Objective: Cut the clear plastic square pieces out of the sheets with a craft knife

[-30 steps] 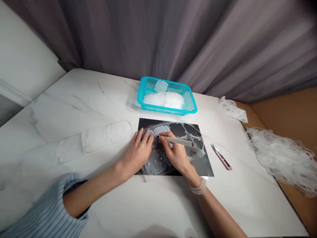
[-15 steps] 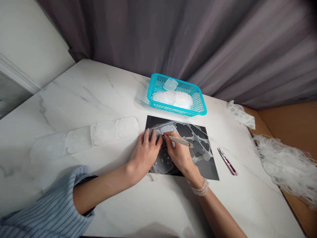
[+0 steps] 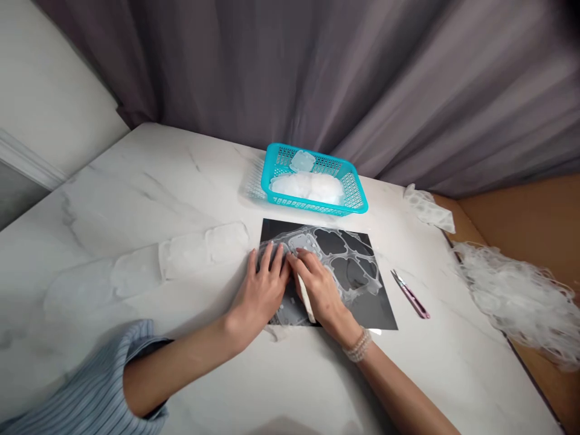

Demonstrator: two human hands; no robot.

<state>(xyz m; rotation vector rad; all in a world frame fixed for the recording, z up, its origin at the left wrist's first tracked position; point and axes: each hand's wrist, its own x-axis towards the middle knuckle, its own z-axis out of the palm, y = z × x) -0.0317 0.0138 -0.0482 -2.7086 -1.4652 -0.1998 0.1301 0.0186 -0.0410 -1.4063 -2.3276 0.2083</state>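
- Left hand (image 3: 258, 296) lies open, fingers spread, pressing down on a thin clear plastic film sheet (image 3: 312, 241), which rests on a glossy black rectangular mat (image 3: 385, 314).
- Right hand (image 3: 319, 287), fingers curled, sits on the same film just beside the left hand. A slim cream-coloured craft tool (image 3: 304, 296) pokes out beneath it and looks gripped, though the fingers partly hide it.
- The film looks light, flexible and easily torn, with large cut-away holes leaving narrow strips. Its wider solid areas seem the safer place to take hold, not those strips.
- A turquoise plastic mesh basket (image 3: 312, 208) stands just beyond the mat, holding a soft white heap of film pieces (image 3: 306, 188) with a pale rounded-square film piece (image 3: 302, 161) beside it.
- Clear rounded film pieces (image 3: 203, 252) lie in a row on the white marble table (image 3: 136, 181), left of the mat. Pink-handled thread snips (image 3: 410, 296) lie to its right.
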